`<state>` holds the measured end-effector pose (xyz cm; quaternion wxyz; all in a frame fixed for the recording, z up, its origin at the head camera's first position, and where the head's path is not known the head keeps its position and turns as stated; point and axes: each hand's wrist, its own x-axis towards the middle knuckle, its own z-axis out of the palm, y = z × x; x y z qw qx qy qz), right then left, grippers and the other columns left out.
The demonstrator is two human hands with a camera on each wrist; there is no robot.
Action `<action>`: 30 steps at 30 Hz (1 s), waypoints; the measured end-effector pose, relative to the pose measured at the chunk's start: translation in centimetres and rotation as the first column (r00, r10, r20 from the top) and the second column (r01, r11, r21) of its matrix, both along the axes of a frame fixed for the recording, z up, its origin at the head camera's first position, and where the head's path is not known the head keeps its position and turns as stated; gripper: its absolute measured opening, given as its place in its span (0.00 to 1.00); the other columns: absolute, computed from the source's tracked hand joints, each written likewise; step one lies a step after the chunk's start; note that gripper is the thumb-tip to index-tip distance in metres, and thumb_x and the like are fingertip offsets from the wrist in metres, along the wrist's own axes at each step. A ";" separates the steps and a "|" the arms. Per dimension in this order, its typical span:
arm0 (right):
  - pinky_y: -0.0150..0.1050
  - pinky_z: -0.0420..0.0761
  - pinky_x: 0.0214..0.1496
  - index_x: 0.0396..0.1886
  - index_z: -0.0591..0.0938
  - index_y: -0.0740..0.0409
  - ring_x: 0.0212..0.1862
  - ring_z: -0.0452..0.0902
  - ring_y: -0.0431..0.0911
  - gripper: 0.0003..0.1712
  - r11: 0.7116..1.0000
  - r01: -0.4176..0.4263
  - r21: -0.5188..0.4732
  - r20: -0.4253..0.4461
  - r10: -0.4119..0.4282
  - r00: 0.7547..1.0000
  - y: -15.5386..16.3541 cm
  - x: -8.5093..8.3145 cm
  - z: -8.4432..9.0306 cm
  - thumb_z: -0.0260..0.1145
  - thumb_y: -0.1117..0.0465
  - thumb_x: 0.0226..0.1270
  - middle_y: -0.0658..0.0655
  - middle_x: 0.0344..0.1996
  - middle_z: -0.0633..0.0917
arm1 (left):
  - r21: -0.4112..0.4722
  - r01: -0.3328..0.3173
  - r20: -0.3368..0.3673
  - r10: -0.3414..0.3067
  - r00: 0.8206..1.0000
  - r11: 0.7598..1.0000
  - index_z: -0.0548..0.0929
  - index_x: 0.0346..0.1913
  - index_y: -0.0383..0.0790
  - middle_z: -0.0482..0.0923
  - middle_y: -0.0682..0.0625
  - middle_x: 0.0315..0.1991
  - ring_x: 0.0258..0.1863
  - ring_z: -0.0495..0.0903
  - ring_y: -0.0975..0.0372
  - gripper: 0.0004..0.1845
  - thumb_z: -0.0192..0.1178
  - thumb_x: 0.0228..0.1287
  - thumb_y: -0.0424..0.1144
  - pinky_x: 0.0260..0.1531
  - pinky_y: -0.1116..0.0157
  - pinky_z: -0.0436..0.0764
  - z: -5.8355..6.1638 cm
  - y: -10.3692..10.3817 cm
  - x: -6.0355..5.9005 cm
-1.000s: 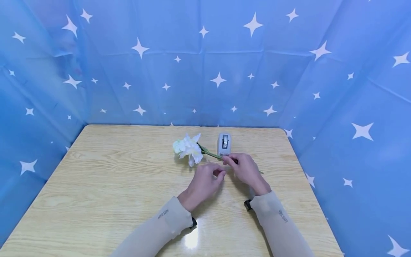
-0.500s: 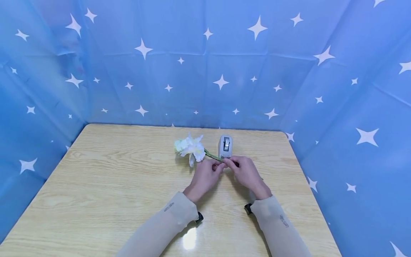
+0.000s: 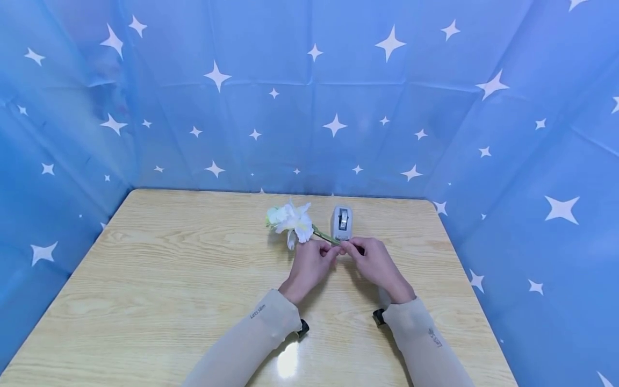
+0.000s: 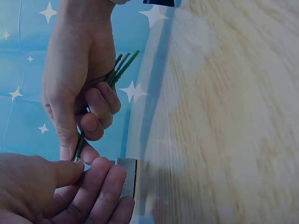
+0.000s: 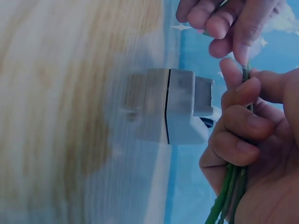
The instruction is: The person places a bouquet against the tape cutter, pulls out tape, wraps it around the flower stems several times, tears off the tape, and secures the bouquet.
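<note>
wooden table; blue star-print backdrop; grey dispenser, perhaps tape

staged recording booth, star-printed blue backdrop, wooden table

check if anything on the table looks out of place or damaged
Nothing stands out. The right hand grips the green stems of the white flowers, the left hand pinches them beside it, and the grey tape dispenser stands upright on the table.

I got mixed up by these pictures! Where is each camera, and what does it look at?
Head: on the head, looking down at the table, both sleeves, flowers.
Left wrist: sees right hand gripping stems.
Right wrist: sees dispenser, left hand.
Shared: all three show both hands, stems and dispenser.
</note>
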<state>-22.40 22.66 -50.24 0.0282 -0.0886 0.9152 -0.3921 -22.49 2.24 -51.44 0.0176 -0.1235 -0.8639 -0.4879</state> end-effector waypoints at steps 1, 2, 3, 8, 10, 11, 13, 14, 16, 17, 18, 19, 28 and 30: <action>0.36 0.71 0.26 0.50 0.96 0.51 0.24 0.67 0.44 0.20 1.000 -0.003 -0.006 0.000 0.003 1.000 0.0 0.0 0.0 0.63 0.47 0.96 0.50 0.23 0.74 | -0.001 0.001 -0.001 -0.001 1.000 1.000 0.99 0.37 0.40 0.93 0.52 0.25 0.16 0.73 0.73 0.16 0.73 0.85 0.45 0.18 0.75 0.64 0.0 0.0 0.1; 0.36 0.70 0.26 0.51 0.96 0.52 0.24 0.68 0.44 0.20 1.000 -0.004 -0.014 0.003 0.004 1.000 0.1 0.1 0.0 0.63 0.47 0.96 0.50 0.23 0.74 | -0.003 0.001 -0.001 -0.001 1.000 1.000 0.99 0.36 0.40 0.93 0.52 0.24 0.16 0.72 0.73 0.16 0.73 0.85 0.44 0.19 0.75 0.64 0.1 0.0 0.1; 0.36 0.70 0.26 0.51 0.95 0.52 0.24 0.68 0.44 0.20 1.000 -0.003 -0.020 0.007 0.003 1.000 0.1 0.1 0.0 0.63 0.47 0.96 0.50 0.24 0.73 | -0.002 0.002 0.002 -0.002 1.000 1.000 0.99 0.37 0.40 0.93 0.53 0.24 0.17 0.73 0.72 0.16 0.73 0.85 0.44 0.19 0.75 0.64 0.2 0.0 0.2; 0.35 0.70 0.27 0.53 0.95 0.53 0.26 0.68 0.44 0.18 0.999 -0.002 -0.039 0.025 0.003 1.000 0.2 0.1 -0.1 0.63 0.51 0.96 0.51 0.26 0.74 | 0.011 0.009 0.027 -0.009 1.000 1.000 1.00 0.42 0.39 0.94 0.53 0.28 0.20 0.79 0.72 0.11 0.72 0.85 0.39 0.21 0.75 0.71 0.6 -0.1 0.5; 0.35 0.71 0.29 0.52 0.95 0.54 0.27 0.69 0.44 0.17 0.999 -0.003 -0.036 0.023 0.003 1.000 0.2 0.2 -0.1 0.63 0.53 0.96 0.51 0.26 0.75 | 0.016 0.012 0.027 -0.012 1.000 1.000 1.00 0.45 0.39 0.95 0.53 0.29 0.22 0.81 0.73 0.10 0.71 0.86 0.39 0.22 0.75 0.73 0.6 -0.1 0.5; 0.35 0.71 0.30 0.51 0.95 0.54 0.27 0.69 0.45 0.17 1.000 -0.006 -0.030 0.018 0.006 1.000 0.2 0.2 -0.1 0.63 0.54 0.96 0.51 0.26 0.76 | 0.023 0.013 0.025 -0.014 1.000 1.000 1.00 0.47 0.40 0.95 0.53 0.29 0.22 0.81 0.73 0.10 0.70 0.86 0.39 0.22 0.76 0.73 0.6 0.0 0.5; 0.36 0.71 0.31 0.52 0.95 0.55 0.27 0.69 0.45 0.17 1.000 -0.015 -0.022 0.010 0.015 1.000 0.3 0.2 0.0 0.62 0.54 0.96 0.51 0.26 0.77 | 0.036 0.017 0.014 -0.017 1.000 0.999 1.00 0.50 0.41 0.95 0.53 0.30 0.23 0.83 0.74 0.10 0.70 0.87 0.39 0.23 0.76 0.75 0.6 0.2 0.6; 0.36 0.71 0.32 0.52 0.95 0.55 0.27 0.69 0.45 0.17 1.000 -0.020 -0.017 0.006 0.021 1.000 0.4 0.2 0.1 0.62 0.54 0.97 0.51 0.26 0.77 | 0.038 0.017 0.008 -0.018 1.000 0.999 1.00 0.51 0.41 0.95 0.53 0.30 0.24 0.83 0.74 0.10 0.70 0.87 0.39 0.24 0.76 0.75 0.6 0.3 0.6; 0.36 0.71 0.32 0.52 0.94 0.54 0.27 0.69 0.45 0.17 0.999 -0.036 -0.008 0.001 0.036 0.999 0.4 0.2 0.2 0.61 0.55 0.97 0.51 0.26 0.77 | 0.044 0.014 0.004 -0.014 1.000 0.999 0.99 0.53 0.41 0.96 0.53 0.30 0.24 0.83 0.75 0.10 0.70 0.87 0.39 0.23 0.76 0.74 0.6 0.3 0.6; 0.36 0.71 0.32 0.52 0.94 0.54 0.27 0.69 0.45 0.17 0.999 -0.046 -0.003 0.000 0.046 0.999 0.3 0.2 0.2 0.61 0.55 0.97 0.51 0.26 0.77 | 0.054 0.013 0.007 -0.013 1.000 0.998 0.99 0.54 0.40 0.96 0.52 0.31 0.24 0.84 0.75 0.10 0.70 0.87 0.39 0.24 0.76 0.74 0.6 0.3 0.6; 0.36 0.71 0.31 0.52 0.94 0.54 0.27 0.69 0.45 0.16 0.999 -0.054 0.000 0.002 0.054 0.999 0.3 0.2 0.3 0.61 0.55 0.97 0.51 0.26 0.77 | 0.058 0.012 0.010 -0.012 1.000 0.998 0.99 0.54 0.40 0.96 0.51 0.31 0.24 0.84 0.74 0.10 0.69 0.87 0.39 0.24 0.76 0.74 0.6 0.3 0.6; 0.36 0.71 0.31 0.51 0.93 0.54 0.27 0.69 0.45 0.16 0.998 -0.063 0.003 0.002 0.063 0.998 0.3 0.2 0.3 0.61 0.55 0.97 0.51 0.26 0.77 | 0.064 0.009 0.014 -0.010 1.000 0.998 0.99 0.54 0.39 0.96 0.51 0.31 0.24 0.84 0.74 0.10 0.69 0.87 0.40 0.24 0.76 0.74 0.6 0.3 0.6; 0.35 0.72 0.33 0.54 0.91 0.59 0.30 0.71 0.43 0.12 0.994 -0.101 0.049 -0.012 0.102 0.995 0.0 0.5 0.8 0.62 0.62 0.96 0.55 0.31 0.82 | 0.179 -0.013 0.109 -0.007 0.994 0.984 0.99 0.51 0.37 0.98 0.46 0.35 0.36 0.99 0.52 0.12 0.70 0.87 0.42 0.27 0.75 0.78 0.5 0.3 0.1; 0.35 0.72 0.33 0.53 0.91 0.58 0.30 0.71 0.43 0.12 0.992 -0.111 0.056 -0.024 0.113 0.993 0.0 0.5 0.9 0.61 0.62 0.96 0.56 0.32 0.83 | 0.229 -0.032 0.150 -0.003 0.989 0.973 0.98 0.51 0.36 0.98 0.45 0.35 0.38 1.00 0.48 0.13 0.70 0.87 0.41 0.28 0.74 0.81 0.5 0.4 0.1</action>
